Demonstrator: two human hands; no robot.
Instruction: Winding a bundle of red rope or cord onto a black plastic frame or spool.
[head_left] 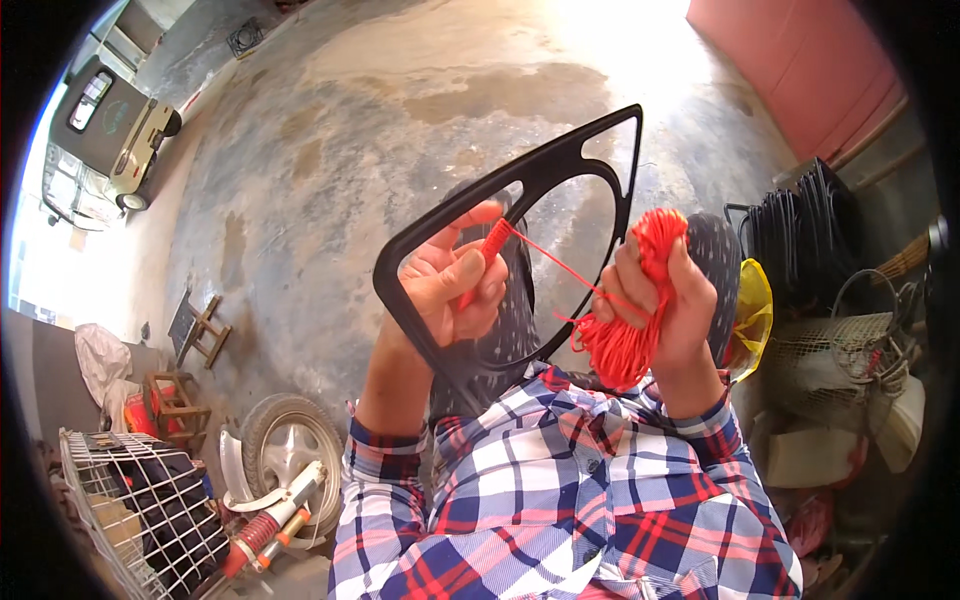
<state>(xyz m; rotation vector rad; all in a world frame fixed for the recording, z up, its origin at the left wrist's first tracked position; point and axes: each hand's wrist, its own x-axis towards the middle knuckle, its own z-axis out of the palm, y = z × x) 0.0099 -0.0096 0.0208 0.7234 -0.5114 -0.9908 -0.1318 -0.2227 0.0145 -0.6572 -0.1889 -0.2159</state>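
A black frame (pixel 548 152) with a curved inner ring is tilted above my lap. My left hand (pixel 440 287) reaches into its left opening, thumb and fingers closed on the ring where red cord is wound in tight coils (pixel 496 240). One strand (pixel 560 262) runs from the coils across the ring's opening to my right hand (pixel 690 298). That hand is wrapped around a thick bundle of red cord (pixel 618 350), whose loops stick out above and below the fist. The part of the ring under my left fingers is hidden.
Several black frames (pixel 800 215) are stacked at the right, near a wire basket (pixel 825 345) and a yellow bag (pixel 752 315). At lower left are a white wire crate (pixel 75 470), a wheel (pixel 325 425) and a small wooden stool (pixel 205 335). A vehicle (pixel 110 125) stands far left.
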